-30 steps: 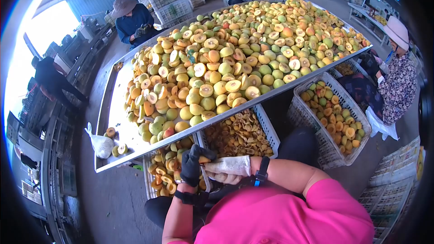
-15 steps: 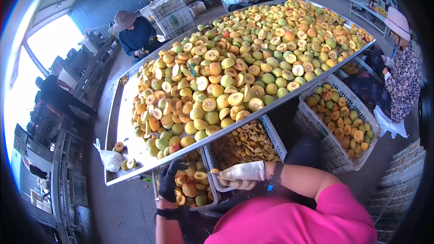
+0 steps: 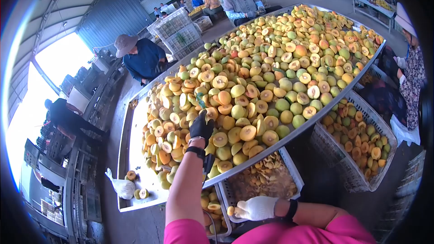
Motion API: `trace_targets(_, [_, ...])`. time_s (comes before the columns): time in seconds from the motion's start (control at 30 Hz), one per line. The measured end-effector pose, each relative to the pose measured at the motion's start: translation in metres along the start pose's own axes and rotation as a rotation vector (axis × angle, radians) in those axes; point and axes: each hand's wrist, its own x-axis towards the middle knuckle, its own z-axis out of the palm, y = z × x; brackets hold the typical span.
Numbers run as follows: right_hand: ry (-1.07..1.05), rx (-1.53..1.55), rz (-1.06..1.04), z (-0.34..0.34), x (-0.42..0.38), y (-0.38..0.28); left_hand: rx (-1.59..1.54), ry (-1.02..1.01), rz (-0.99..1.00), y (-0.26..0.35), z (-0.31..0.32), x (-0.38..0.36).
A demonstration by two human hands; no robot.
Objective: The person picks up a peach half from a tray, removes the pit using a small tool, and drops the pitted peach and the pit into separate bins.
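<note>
My left hand (image 3: 202,127), in a black glove, reaches onto a big heap of halved and whole yellow-green stone fruit (image 3: 247,133) that look like peaches or apricots. Its fingers are stretched out, touching fruit halves; whether one is gripped is hard to see. A cut half (image 3: 210,114) lies right beside the fingertips. Low in front of me, my right hand (image 3: 257,208), in a white glove, is closed, with a small orange-tan fruit piece (image 3: 231,210) at its fingertips. Beneath the table edge, near that hand, stands a crate (image 3: 293,171) of brownish-yellow scraps.
The metal table (image 3: 125,153) has a raised rim; a tied white bag (image 3: 123,187) sits at its near-left corner. Crates of fruit stand below (image 3: 217,239) and at the right (image 3: 357,171). Co-workers sit around the table, one in a dark blue top (image 3: 143,58).
My left hand has moved up from over the fruit crate onto the heap. The right hand stays over the crates' near edge. The view has shifted, so the table appears lower and farther right.
</note>
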Motion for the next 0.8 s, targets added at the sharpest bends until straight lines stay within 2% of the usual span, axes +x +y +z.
trace_targets(0.07, [-0.020,0.041,0.064,-0.007,0.001,-0.002,-0.001,-0.033,-0.093,0.002,0.017,0.016])
trace_targets(0.13, [-0.047,0.041,0.141,-0.013,-0.001,-0.008,0.048,0.018,-0.071,0.008,0.022,0.022])
trace_targets(0.2, [-0.035,0.024,0.129,-0.016,-0.003,-0.010,0.079,0.037,-0.057,0.007,0.021,0.028])
trace_targets(0.3, [-0.027,-0.062,0.049,-0.023,-0.006,-0.015,0.018,-0.133,-0.204,0.016,-0.005,0.026])
trace_targets(0.33, [-0.024,-0.097,0.000,-0.023,-0.004,-0.016,-0.034,-0.072,-0.162,0.009,-0.004,0.022])
trace_targets(0.43, [0.010,-0.164,0.023,-0.016,-0.003,-0.010,-0.285,0.053,-0.077,-0.011,0.015,0.013])
trace_targets(0.5, [-0.022,-0.088,0.046,-0.012,0.001,-0.002,-0.365,0.055,-0.157,0.002,0.007,-0.005])
trace_targets(0.57, [-0.092,0.022,0.088,-0.020,0.007,-0.003,-0.286,0.155,-0.056,0.015,0.000,-0.018])
trace_targets(0.63, [-0.097,0.036,0.149,-0.025,0.010,-0.001,-0.351,0.308,-0.009,0.026,-0.008,-0.030])
trace_targets(0.7, [-0.052,0.044,0.154,-0.026,0.016,0.000,-1.041,0.250,-0.230,0.037,-0.019,-0.046])
trace_targets(0.77, [-0.005,0.237,0.317,-0.050,0.019,-0.030,-1.447,0.270,-0.443,0.044,-0.033,-0.076])
trace_targets(0.8, [0.142,0.140,0.088,-0.037,0.019,-0.014,-1.640,0.270,-0.444,0.043,-0.033,-0.095])
